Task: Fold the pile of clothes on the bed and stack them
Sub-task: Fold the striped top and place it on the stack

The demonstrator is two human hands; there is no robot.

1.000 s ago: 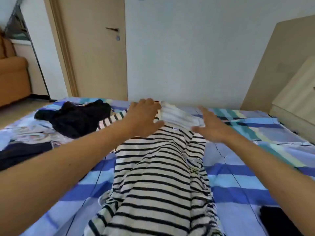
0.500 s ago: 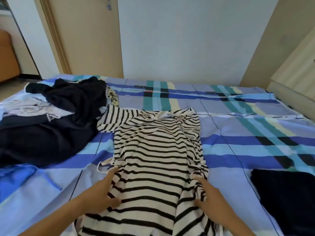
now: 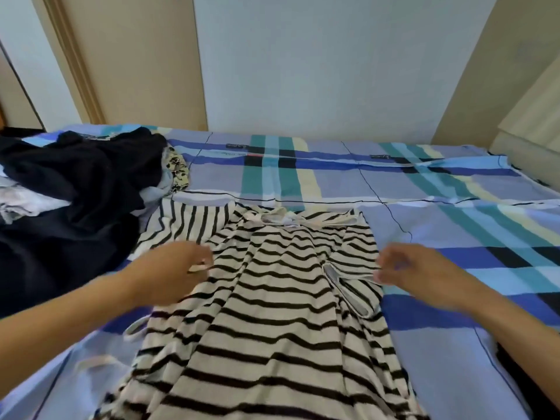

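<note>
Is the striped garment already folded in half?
No, the striped garment lies spread lengthwise on the bed sheet, left hand and right hand gripping its side edges.

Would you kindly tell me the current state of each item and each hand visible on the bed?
Striped top: spread out lengthwise on the sheet, not yet folded up.
Left hand: pinches the top's left edge.
Right hand: pinches the top's right edge; slightly blurred.
Clothes pile: heaped and unfolded, left of the top.
Sheet: lying flat.

Head camera looks forward and down, close over the bed point(image 3: 333, 177).
</note>
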